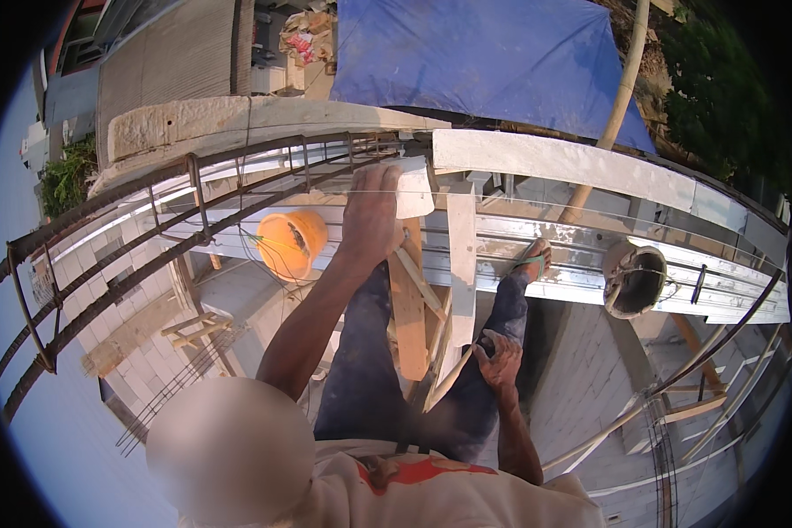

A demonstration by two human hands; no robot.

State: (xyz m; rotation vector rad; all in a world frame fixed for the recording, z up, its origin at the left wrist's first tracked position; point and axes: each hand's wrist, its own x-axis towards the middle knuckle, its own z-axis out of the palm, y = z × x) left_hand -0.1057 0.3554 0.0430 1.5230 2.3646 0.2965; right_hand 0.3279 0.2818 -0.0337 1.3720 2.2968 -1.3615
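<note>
My left hand (370, 211) grips a white rectangular block (413, 187) beside the rebar cage (204, 224). My right hand (499, 358) is at my right leg, fingers loosely bent and apart, with nothing visible in it. A pale narrow board (462, 264) stands between my legs, next to an orange-brown timber (410, 334). Left of my left arm is an orange bucket (283, 253). A long white beam (563, 161) runs beyond the block, and a thin line crosses in front of it.
My right sandaled foot (535, 262) is on a metal plank (563, 286) holding a grey cement-crusted bucket (632, 282). Below lie block walls (590, 370) and open drops. A blue tarp (475, 57), a bamboo pole (619, 106) and a tree (713, 88) are beyond.
</note>
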